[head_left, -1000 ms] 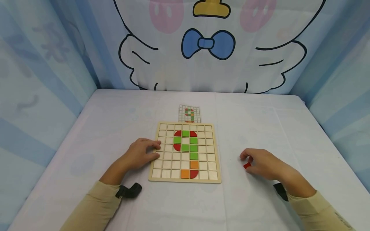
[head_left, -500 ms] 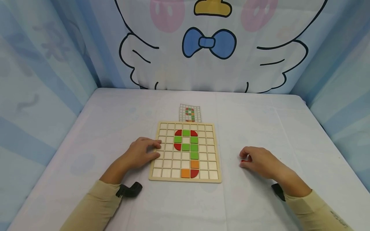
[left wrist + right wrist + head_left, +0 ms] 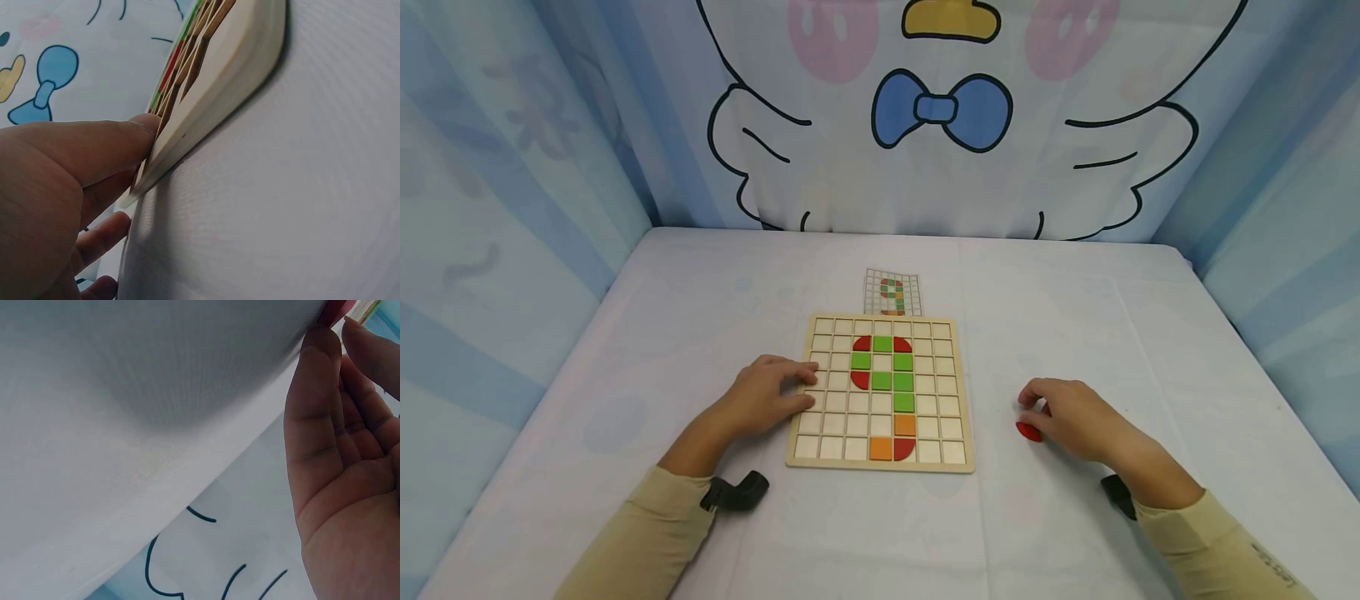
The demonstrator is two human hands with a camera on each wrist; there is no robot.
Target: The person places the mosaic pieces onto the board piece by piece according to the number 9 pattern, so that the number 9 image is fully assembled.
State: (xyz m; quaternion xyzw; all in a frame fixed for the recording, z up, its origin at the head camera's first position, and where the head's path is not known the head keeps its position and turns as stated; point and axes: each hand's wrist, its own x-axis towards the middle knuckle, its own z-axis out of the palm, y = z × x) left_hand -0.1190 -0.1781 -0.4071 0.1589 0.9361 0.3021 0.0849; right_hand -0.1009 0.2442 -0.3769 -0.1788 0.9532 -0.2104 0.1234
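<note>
A wooden grid board (image 3: pixel 842 427) lies in the middle of the table, with red rounded tiles and green and orange square tiles set in some cells. My left hand (image 3: pixel 765 397) rests its thumb and fingertips on the board's left edge; the left wrist view shows the thumb on the rim (image 3: pixel 187 131). To the right of the board, my right hand (image 3: pixel 1078 419) holds a red rounded tile (image 3: pixel 1028 432) at its fingertips, close to the tabletop. Part of that tile (image 3: pixel 334 311) shows at the top of the right wrist view.
Behind the board lies a card (image 3: pixel 891 287) printed with a grid and a similar coloured pattern, its near edge hidden by the board. A white cloth covers the table (image 3: pixel 700 283). Printed curtains (image 3: pixel 940 183) close in the back and both sides.
My right hand has moved slightly left and away from me, and the red tile has turned in its fingers. My left hand and the board stay in place.
</note>
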